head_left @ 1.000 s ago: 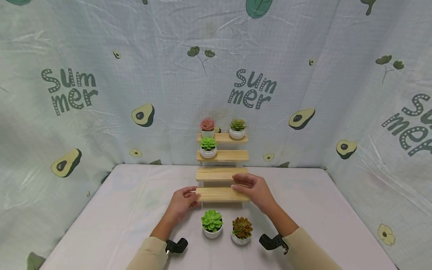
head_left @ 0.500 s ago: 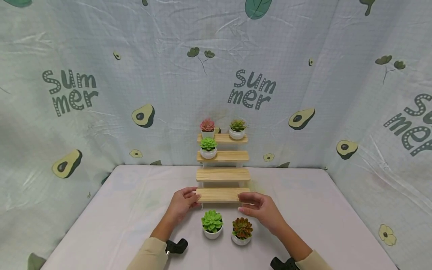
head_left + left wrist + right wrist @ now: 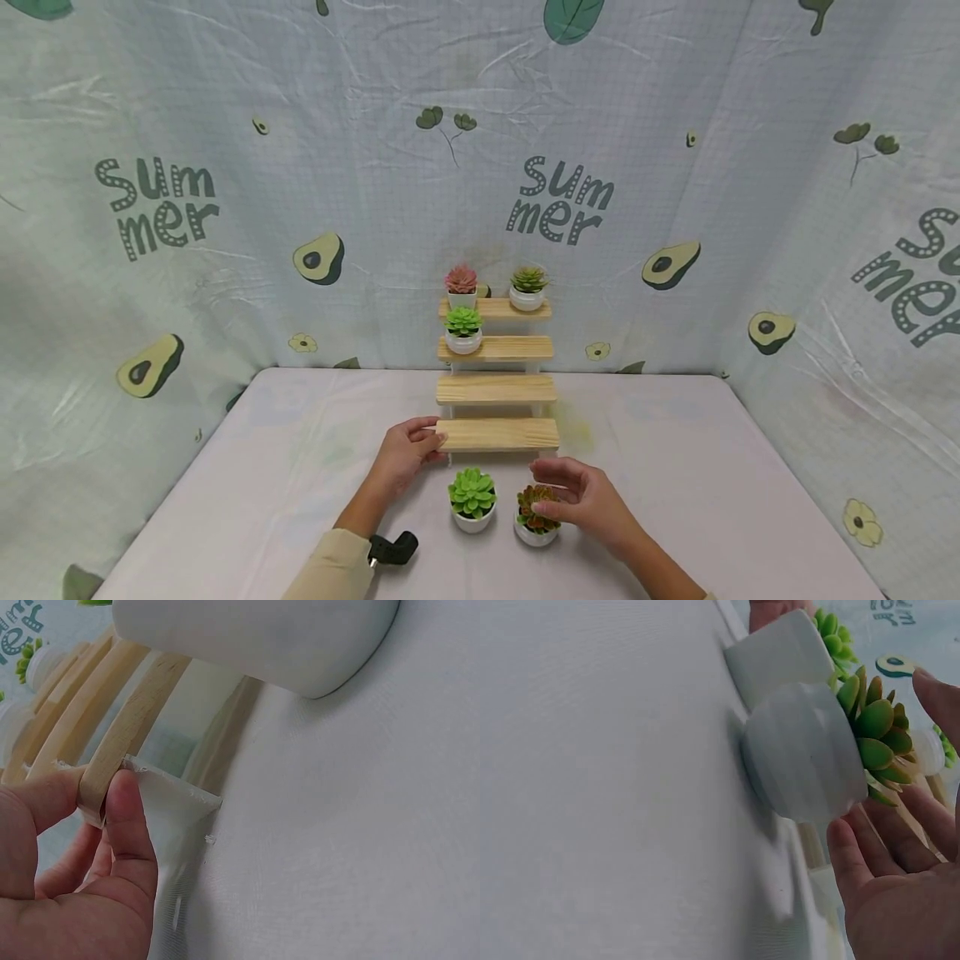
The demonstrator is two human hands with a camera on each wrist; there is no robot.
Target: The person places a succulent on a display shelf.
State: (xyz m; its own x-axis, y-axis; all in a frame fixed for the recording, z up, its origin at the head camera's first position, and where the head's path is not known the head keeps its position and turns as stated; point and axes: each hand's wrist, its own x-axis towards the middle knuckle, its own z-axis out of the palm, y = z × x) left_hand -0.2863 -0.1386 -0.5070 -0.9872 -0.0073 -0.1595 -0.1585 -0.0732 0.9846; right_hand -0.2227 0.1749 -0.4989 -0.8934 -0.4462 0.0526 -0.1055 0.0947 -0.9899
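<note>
While the left grip (image 3: 405, 457) pinches the lowest shelf (image 3: 498, 435), the right grip (image 3: 588, 498), wide about the brownish succulent (image 3: 528, 515) at lower centre, would best close low around its white pot (image 3: 536, 540).

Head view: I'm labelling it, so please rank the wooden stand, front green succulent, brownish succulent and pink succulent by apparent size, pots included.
1. Wooden stand
2. Front green succulent and brownish succulent: too alike to rank; the right hand partly covers the latter
3. Pink succulent
</note>
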